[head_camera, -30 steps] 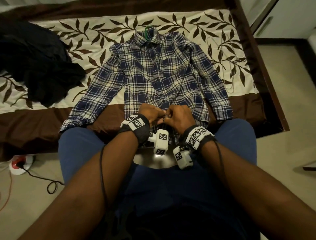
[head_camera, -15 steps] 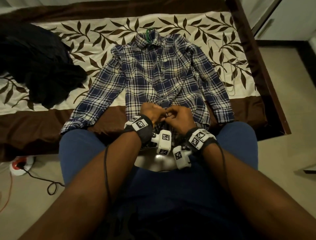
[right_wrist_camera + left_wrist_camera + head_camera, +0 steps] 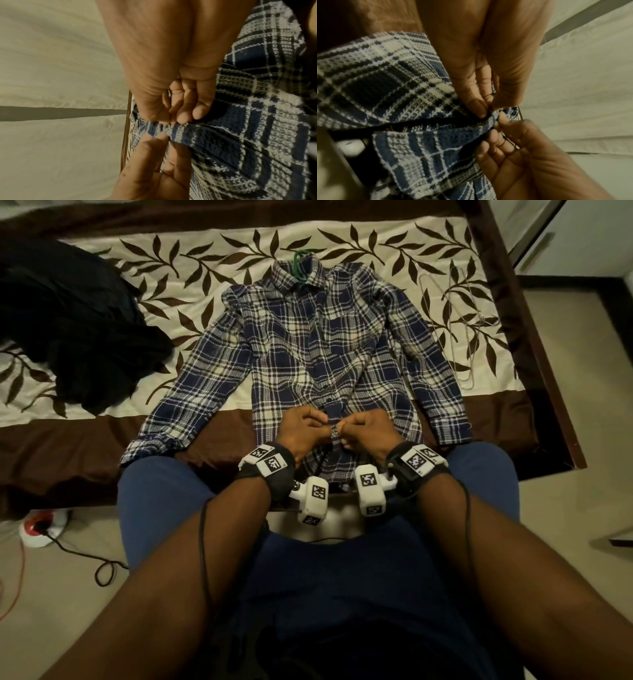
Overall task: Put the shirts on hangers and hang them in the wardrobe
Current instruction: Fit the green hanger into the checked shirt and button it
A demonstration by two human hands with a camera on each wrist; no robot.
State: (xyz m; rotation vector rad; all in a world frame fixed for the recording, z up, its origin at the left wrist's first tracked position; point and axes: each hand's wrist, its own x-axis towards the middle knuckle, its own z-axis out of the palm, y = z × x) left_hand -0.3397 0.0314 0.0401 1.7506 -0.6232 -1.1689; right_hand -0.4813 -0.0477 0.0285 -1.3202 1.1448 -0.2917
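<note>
A blue and white checked shirt lies flat on the bed, with a green hanger poking out at its collar. The left hand and the right hand meet near the bottom, each pinching one front edge of the shirt. A wire hanger lies beside the shirt.

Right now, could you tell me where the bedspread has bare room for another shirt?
Bare bedspread lies between the black clothes and the plaid shirt. Right of the shirt lie wire hangers. Both hands crowd the hem.
</note>
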